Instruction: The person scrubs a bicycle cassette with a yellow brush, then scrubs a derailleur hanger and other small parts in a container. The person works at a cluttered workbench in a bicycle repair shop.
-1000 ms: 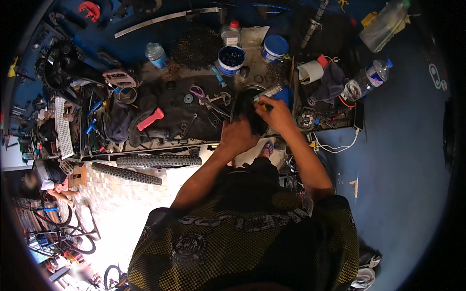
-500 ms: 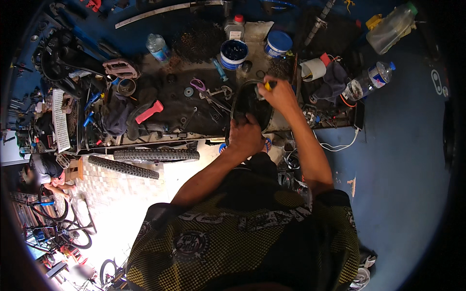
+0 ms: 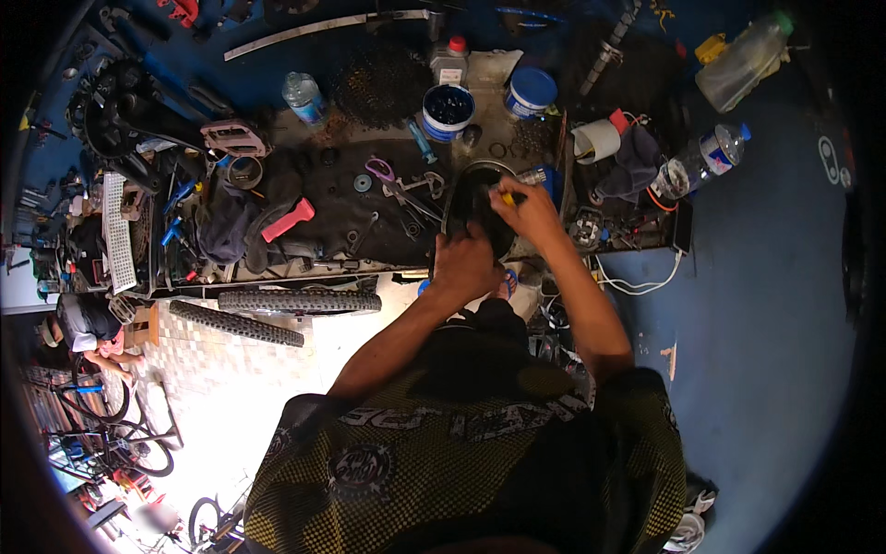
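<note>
A black round part (image 3: 472,198), shaped like a small tyre or ring, stands at the front edge of a cluttered workbench (image 3: 332,208). My left hand (image 3: 464,263) grips its lower side. My right hand (image 3: 528,210) is closed on a small yellow-tipped tool (image 3: 507,197) held against the part's upper right rim. Both forearms reach forward from my dark patterned shirt.
On the bench lie a red handle (image 3: 287,220), purple-handled scissors (image 3: 381,171), wrenches, two blue tubs (image 3: 448,108), a cassette (image 3: 374,83) and plastic bottles (image 3: 701,157). Two knobby tyres (image 3: 297,302) lean below the bench edge. Another person (image 3: 88,323) crouches at far left by bicycles.
My right hand has moved slightly right along the ring's upper rim with the tool. My left hand has shifted lower on the ring. The view has drifted a little.
</note>
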Demonstrator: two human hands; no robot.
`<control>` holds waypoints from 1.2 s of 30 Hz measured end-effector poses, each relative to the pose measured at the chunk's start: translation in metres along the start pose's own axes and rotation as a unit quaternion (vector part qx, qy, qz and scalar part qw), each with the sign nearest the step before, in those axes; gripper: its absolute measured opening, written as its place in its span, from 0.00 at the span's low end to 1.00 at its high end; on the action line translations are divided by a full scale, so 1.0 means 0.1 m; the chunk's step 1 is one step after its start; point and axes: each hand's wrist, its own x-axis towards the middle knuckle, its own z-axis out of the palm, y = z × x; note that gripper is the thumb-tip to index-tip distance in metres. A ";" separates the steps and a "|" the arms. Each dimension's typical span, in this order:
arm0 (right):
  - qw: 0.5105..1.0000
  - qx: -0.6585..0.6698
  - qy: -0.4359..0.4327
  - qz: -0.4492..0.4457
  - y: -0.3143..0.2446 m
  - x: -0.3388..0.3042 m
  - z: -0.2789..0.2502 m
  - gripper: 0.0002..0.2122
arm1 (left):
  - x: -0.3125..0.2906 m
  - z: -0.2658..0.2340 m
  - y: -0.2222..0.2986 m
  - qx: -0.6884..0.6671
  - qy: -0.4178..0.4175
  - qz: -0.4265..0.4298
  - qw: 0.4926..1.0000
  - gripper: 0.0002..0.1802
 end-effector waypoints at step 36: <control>0.963 0.057 -0.238 0.109 -0.21 0.67 -0.33 0.21 | -0.01 0.05 -0.31 0.128 0.048 0.110 0.984 0.25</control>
